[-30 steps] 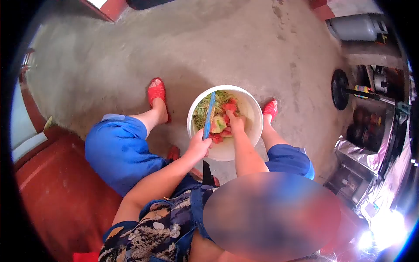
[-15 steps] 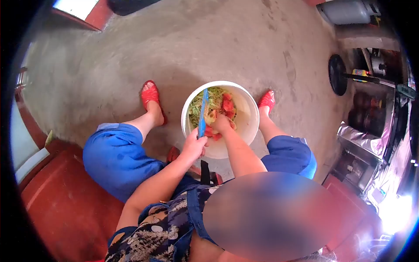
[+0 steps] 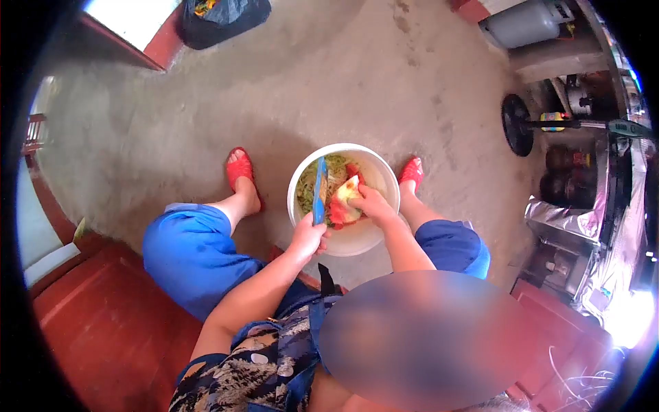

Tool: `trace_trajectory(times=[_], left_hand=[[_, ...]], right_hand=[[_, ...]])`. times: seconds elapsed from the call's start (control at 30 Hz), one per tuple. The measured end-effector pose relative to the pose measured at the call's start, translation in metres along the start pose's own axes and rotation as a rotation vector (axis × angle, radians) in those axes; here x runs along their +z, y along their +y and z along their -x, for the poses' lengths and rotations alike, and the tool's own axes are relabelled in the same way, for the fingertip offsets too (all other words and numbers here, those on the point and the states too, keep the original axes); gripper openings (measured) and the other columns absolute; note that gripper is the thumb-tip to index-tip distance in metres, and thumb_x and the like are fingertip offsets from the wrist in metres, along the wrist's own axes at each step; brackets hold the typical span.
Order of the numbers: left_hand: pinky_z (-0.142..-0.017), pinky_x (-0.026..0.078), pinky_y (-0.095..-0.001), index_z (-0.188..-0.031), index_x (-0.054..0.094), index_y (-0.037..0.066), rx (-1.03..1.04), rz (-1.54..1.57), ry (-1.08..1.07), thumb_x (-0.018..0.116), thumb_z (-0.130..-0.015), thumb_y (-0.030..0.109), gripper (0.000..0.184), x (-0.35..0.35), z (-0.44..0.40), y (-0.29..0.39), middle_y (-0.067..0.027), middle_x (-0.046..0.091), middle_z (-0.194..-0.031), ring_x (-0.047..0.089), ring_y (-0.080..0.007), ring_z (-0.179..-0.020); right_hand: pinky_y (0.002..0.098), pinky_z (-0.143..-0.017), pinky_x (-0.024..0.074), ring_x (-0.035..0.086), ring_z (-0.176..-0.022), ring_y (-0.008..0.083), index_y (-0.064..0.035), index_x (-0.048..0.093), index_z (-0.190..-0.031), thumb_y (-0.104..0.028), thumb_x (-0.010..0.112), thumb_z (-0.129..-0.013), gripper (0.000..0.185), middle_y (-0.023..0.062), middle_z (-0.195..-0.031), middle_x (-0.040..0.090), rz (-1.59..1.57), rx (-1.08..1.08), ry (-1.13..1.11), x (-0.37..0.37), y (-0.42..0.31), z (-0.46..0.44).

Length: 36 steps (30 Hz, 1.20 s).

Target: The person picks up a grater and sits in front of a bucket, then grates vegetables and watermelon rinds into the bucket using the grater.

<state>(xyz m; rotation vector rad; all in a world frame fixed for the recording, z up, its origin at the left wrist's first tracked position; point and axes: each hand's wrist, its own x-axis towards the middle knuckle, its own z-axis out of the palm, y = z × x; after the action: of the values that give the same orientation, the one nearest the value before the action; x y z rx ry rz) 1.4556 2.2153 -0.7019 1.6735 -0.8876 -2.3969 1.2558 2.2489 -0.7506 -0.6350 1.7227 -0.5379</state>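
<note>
A white bucket (image 3: 391,180) stands on the floor between my feet, with shredded green plant matter (image 3: 310,184) and red pieces inside. Over its left side, my left hand (image 3: 308,238) is closed around the handle end of a long blue knife (image 3: 320,189), whose blade points away from me. My right hand (image 3: 374,204) grips a piece of watermelon (image 3: 348,198), pale on one face with red flesh at its edges. This piece is above the bucket's contents, just right of the blade. The right fingertips are partly hidden by it.
My feet in red sandals (image 3: 240,172) flank the bucket. A standing fan (image 3: 517,126) and a foil-covered shelf (image 3: 563,220) are on the right, with a grey gas cylinder (image 3: 525,26) farther back. A black bag (image 3: 230,22) sits at the upper left.
My right hand has come up from inside the bucket with the watermelon piece, whose pale face now shows. My left hand keeps the knife in nearly the same place. The view has shifted slightly.
</note>
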Motion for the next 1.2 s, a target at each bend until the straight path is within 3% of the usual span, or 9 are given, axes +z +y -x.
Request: trace_trajectory(times=[0.17,0.27,0.4,0.57,0.77,0.87,0.93,1.07,1.2], left_hand=[[-0.034,0.033,-0.0264,-0.105,0.045,0.009,-0.016,0.049,-0.075,0.042,-0.083,0.01,0.022,0.0,0.0,-0.004,-0.0103,0.054,-0.076,0.044,-0.0136,-0.044],[-0.034,0.033,-0.0257,-0.103,0.047,0.01,-0.014,0.093,-0.095,0.042,-0.084,0.012,0.019,-0.004,-0.001,-0.003,-0.0089,0.055,-0.074,0.043,-0.0124,-0.043],[-0.032,0.031,-0.0232,-0.098,0.049,0.01,-0.029,0.096,-0.077,0.045,-0.082,0.016,0.017,-0.003,0.001,0.004,-0.0058,0.055,-0.07,0.044,-0.0115,-0.041],[-0.031,0.032,-0.0247,-0.097,0.049,0.01,0.076,-0.218,-0.064,0.044,-0.086,0.019,0.015,0.012,0.011,-0.01,-0.0035,0.05,-0.063,0.041,-0.0102,-0.041],[-0.032,0.033,-0.0249,-0.095,0.048,0.01,0.05,-0.067,-0.038,0.046,-0.088,0.025,0.016,-0.002,-0.006,-0.003,-0.0038,0.05,-0.066,0.041,-0.0099,-0.042],[-0.032,0.033,-0.0261,-0.094,0.047,0.009,0.028,-0.086,-0.018,0.046,-0.088,0.024,0.016,0.001,-0.007,-0.009,-0.005,0.05,-0.066,0.043,-0.0111,-0.041],[-0.032,0.033,-0.026,-0.092,0.046,0.009,0.067,-0.125,-0.072,0.046,-0.088,0.023,0.015,0.005,-0.002,-0.013,-0.0059,0.049,-0.066,0.042,-0.0116,-0.041],[-0.033,0.031,-0.0257,-0.09,0.045,0.009,0.002,-0.069,-0.063,0.045,-0.088,0.021,0.012,0.006,0.003,-0.012,-0.0062,0.048,-0.064,0.04,-0.0113,-0.041],[-0.033,0.031,-0.0256,-0.09,0.044,0.01,0.02,-0.087,-0.075,0.044,-0.088,0.021,0.012,0.004,0.001,-0.012,-0.0057,0.048,-0.064,0.041,-0.0111,-0.042]], right_hand=[[0.0301,-0.073,0.0467,0.056,-0.087,0.0186,0.0029,0.054,-0.1,-0.019,0.061,-0.071,0.037,0.0121,-0.093,0.058,-0.223,0.013,-0.147,0.005,-0.018,0.023],[0.0325,-0.062,0.0544,0.057,-0.087,0.0189,0.0001,0.048,-0.11,-0.02,0.062,-0.075,0.043,0.0092,-0.098,0.056,-0.123,-0.076,-0.069,0.019,-0.017,0.03],[0.0282,-0.054,0.0511,0.059,-0.077,0.0159,0.0015,0.049,-0.11,-0.024,0.064,-0.071,0.049,0.0102,-0.091,0.058,0.116,-0.185,0.043,0.023,-0.025,0.041],[0.0438,-0.074,0.0454,0.057,-0.084,0.039,0.0035,0.052,-0.099,-0.021,0.061,-0.068,0.04,0.0261,-0.085,0.059,0.309,-0.13,0.465,0.034,-0.003,0.013],[0.0345,-0.076,0.0456,0.059,-0.084,0.0239,0.0027,0.054,-0.103,-0.023,0.063,-0.069,0.043,0.0165,-0.086,0.061,0.12,-0.253,0.122,0.022,-0.012,0.027],[0.033,-0.076,0.0458,0.059,-0.082,0.0216,0.0016,0.056,-0.099,-0.02,0.062,-0.071,0.036,0.0151,-0.085,0.061,-0.054,-0.174,0.192,0.03,-0.027,0.034],[0.0376,-0.074,0.0456,0.06,-0.079,0.0289,0.0003,0.055,-0.095,-0.018,0.06,-0.071,0.031,0.0175,-0.082,0.061,0.01,-0.31,0.475,0.036,-0.006,-0.003],[0.0362,-0.074,0.0457,0.06,-0.08,0.028,-0.0038,0.058,-0.093,-0.015,0.059,-0.072,0.024,0.0181,-0.083,0.061,0.067,-0.318,0.627,0.035,-0.011,-0.018],[0.0307,-0.067,0.0479,0.059,-0.072,0.0171,-0.0043,0.058,-0.086,-0.011,0.061,-0.07,0.018,0.008,-0.073,0.061,-0.14,-0.289,0.432,0.028,-0.009,0.001]])
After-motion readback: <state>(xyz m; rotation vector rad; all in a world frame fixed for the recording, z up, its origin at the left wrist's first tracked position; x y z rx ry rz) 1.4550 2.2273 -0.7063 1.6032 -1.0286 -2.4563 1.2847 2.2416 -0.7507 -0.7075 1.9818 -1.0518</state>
